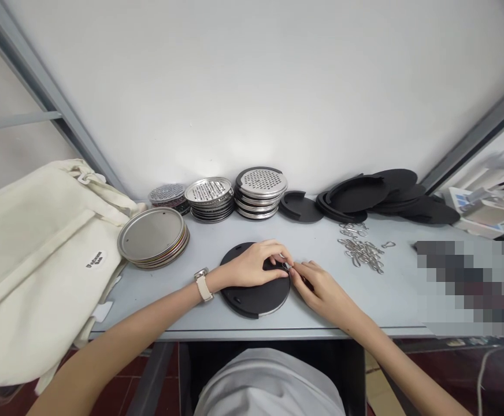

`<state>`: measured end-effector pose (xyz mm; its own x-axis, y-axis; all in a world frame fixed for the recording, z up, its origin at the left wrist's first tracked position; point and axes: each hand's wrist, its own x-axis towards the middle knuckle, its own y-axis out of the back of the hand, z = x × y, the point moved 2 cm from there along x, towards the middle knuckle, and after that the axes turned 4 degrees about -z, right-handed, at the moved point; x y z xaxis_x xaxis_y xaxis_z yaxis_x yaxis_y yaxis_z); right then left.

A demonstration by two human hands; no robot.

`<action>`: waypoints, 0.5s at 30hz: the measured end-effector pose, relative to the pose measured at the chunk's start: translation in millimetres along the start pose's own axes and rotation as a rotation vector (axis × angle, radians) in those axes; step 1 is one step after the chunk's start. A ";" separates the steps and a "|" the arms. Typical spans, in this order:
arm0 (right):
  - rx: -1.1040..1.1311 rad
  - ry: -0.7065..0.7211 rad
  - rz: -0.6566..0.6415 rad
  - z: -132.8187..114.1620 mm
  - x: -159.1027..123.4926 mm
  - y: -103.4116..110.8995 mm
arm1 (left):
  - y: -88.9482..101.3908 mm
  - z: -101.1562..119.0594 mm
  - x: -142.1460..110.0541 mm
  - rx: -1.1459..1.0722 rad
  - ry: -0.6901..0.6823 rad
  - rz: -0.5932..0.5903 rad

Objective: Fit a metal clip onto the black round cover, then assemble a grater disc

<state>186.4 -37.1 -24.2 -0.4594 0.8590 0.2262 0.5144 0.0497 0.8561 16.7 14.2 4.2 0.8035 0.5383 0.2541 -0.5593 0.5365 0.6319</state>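
A round black disc lies flat on the table near its front edge, with a strip of silver metal showing along its lower right rim. My left hand, with a watch on its wrist, rests across the disc. Its thumb and fingers pinch a small metal clip at the disc's right edge. Just beside it, my right hand is closed, its fingertips meeting the left ones at the same clip. Fingers partly cover the clip, so how it sits on the disc is hidden.
Loose metal clips lie right of my hands. Behind stand stacked round graters and black round holders. Plain metal discs are piled at left, near a cream bag. White boxes stand far right.
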 end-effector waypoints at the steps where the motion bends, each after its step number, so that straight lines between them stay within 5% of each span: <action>1: -0.001 0.002 0.000 -0.3 0.3 0.1 | 0.0 0.0 0.0 -0.003 0.002 -0.002; 15: -0.013 -0.003 -0.004 2.5 0.3 -2.3 | 0.4 -0.2 0.2 -0.052 0.009 0.022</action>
<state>186.8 -35.8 -27.3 -0.4596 0.8601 0.2212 0.5032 0.0469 0.8629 16.7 14.6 4.3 0.7894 0.5557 0.2609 -0.5866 0.5573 0.5877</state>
